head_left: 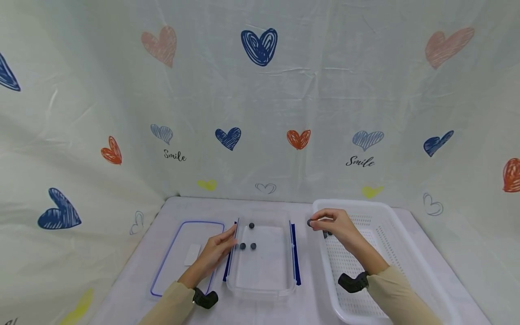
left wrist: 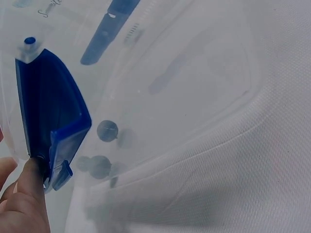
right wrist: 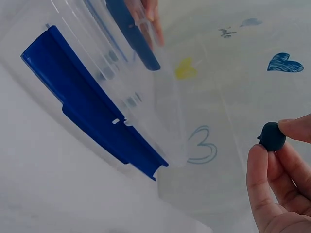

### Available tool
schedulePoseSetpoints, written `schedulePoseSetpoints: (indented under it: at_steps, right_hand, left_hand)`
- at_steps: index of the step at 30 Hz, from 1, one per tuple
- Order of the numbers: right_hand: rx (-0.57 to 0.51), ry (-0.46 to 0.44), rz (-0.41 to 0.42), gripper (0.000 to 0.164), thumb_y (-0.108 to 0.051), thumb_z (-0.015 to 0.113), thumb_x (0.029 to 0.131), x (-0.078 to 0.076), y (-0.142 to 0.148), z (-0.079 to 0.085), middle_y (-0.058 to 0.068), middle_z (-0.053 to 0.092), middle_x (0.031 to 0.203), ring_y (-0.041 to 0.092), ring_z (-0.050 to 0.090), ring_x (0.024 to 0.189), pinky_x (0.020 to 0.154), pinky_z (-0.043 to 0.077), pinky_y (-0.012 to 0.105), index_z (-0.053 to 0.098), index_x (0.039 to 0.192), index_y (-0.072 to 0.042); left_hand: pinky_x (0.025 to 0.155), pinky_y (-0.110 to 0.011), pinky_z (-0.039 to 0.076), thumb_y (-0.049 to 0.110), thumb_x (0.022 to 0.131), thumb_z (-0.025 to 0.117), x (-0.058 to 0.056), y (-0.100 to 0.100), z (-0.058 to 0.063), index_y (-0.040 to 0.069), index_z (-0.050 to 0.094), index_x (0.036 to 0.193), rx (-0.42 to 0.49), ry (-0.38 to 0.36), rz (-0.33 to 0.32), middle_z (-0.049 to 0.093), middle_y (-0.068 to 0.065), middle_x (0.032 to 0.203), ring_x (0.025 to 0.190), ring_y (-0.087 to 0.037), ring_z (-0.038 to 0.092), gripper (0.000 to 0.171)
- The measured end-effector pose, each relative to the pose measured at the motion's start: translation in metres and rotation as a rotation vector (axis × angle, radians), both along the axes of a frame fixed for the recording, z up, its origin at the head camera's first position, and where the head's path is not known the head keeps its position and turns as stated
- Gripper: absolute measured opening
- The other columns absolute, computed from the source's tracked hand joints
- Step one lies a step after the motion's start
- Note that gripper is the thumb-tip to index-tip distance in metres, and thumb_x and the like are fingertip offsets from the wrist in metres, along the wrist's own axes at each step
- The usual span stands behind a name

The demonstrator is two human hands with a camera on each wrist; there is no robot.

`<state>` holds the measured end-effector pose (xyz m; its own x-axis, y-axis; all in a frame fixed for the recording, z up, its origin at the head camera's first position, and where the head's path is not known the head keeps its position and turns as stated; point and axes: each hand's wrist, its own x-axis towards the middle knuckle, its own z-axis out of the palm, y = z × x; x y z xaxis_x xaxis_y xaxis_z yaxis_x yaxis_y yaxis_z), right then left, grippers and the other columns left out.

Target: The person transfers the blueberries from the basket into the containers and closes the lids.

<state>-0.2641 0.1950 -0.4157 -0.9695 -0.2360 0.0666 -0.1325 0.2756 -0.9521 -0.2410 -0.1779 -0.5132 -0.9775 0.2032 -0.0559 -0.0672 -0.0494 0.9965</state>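
Observation:
A small dark round ball with a tiny nub (right wrist: 273, 136) is pinched between the thumb and fingers of my right hand (head_left: 331, 225), above the left rim of the white basket (head_left: 406, 243). My left hand (head_left: 215, 253) holds the left side of a clear plastic box (head_left: 268, 271), a digit touching its blue latch (left wrist: 56, 107). Three similar balls lie inside the box, one far ball (head_left: 251, 225) and two nearer ones. The right blue latch (right wrist: 87, 92) is swung outward. Further dark pieces (head_left: 327, 234) lie in the basket below my right hand, partly hidden.
A clear lid with a blue seal (head_left: 178, 234) lies flat on the white-covered table (head_left: 187, 206), left of the box. Behind the table hangs a curtain (head_left: 260, 99) printed with hearts. The basket takes up the right side of the table.

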Motion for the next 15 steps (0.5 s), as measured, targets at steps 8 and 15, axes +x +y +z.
schedulePoseSetpoints:
  at_steps: [8,15]
  right_hand:
    - [-0.036,-0.008,0.027,0.029,-0.012,0.079,0.086,-0.002,-0.012,0.002,0.012,0.072,0.097,0.024,0.072,0.084,0.092,0.054,0.043,0.070,0.105,0.008]
    - [-0.049,-0.005,0.055,0.027,-0.011,0.078,0.087,-0.006,-0.021,0.004,0.012,0.071,0.098,0.025,0.072,0.084,0.096,0.052,0.046,0.070,0.103,0.008]
  left_hand:
    - [0.111,-0.032,0.031,0.006,0.103,0.054,0.001,0.000,0.001,0.003,0.034,0.153,-0.009,-0.003,-0.002,0.024,-0.008,0.161,0.147,-0.026,0.021,0.055]
    - [0.111,-0.032,0.031,0.007,0.102,0.055,0.000,0.000,0.000,0.004,0.035,0.153,-0.011,-0.007,0.004,0.024,-0.008,0.161,0.147,-0.026,0.022,0.055]
